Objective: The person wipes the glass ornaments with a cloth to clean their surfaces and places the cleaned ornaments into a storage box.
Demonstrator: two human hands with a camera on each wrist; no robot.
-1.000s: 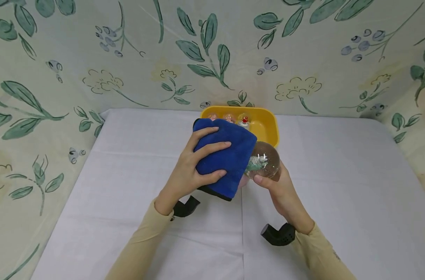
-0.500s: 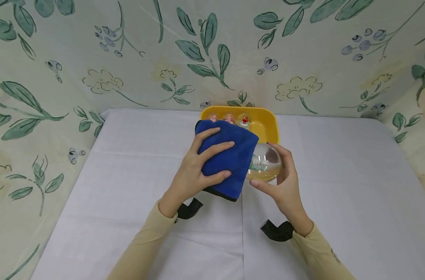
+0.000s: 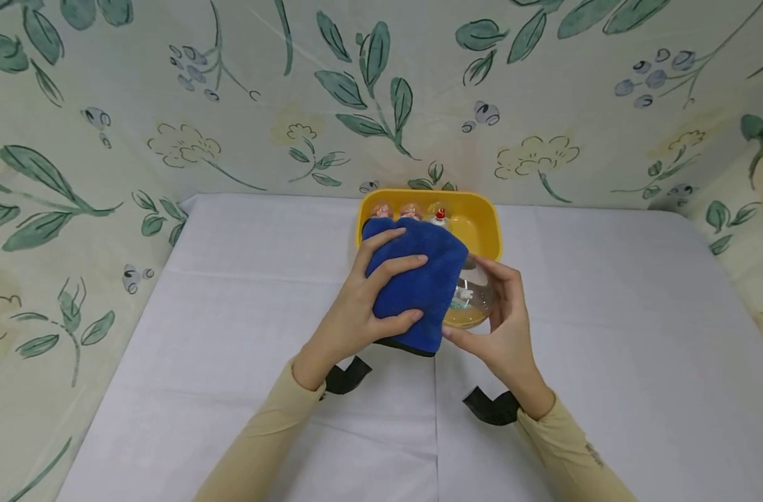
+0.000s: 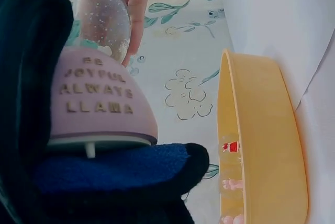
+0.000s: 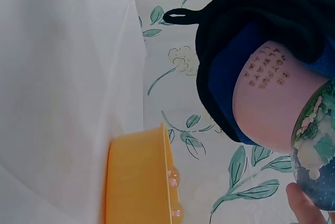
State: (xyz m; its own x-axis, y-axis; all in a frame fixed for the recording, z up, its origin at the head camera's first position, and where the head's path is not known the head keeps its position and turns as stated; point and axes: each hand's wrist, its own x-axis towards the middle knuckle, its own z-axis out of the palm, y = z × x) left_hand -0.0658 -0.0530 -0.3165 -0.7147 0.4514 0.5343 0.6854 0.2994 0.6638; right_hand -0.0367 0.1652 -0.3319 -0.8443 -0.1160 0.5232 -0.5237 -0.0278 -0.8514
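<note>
My left hand [image 3: 365, 303] holds a folded blue cloth [image 3: 434, 279] with black edging, fingers spread over its outer side. In the left wrist view the cloth wraps the underside of a snow globe's pink base [image 4: 99, 98], which bears raised letters reading "BE JOYFUL ALWAYS LLAMA". A small white peg sticks out below the base. My right hand [image 3: 510, 335] grips the clear snow globe [image 3: 476, 296], thumb at the near edge and fingers on the far side. White and green figures show inside the globe in the right wrist view. From the head view, the cloth hides the base.
Behind the hands, a yellow tray [image 3: 489, 223] stands on the white-covered table [image 3: 607, 314]. Inside are two small pinkish figures in clear domes [image 3: 410, 210] and one with a red top [image 3: 440, 215]. A leaf-patterned cloth backdrop [image 3: 231, 104] rises behind the table.
Both hands have drawn slightly closer, the left hand and cloth shifting right. The right hand has regripped the globe, fingers now over its far side, and the globe has turned, hiding its pink base.
</note>
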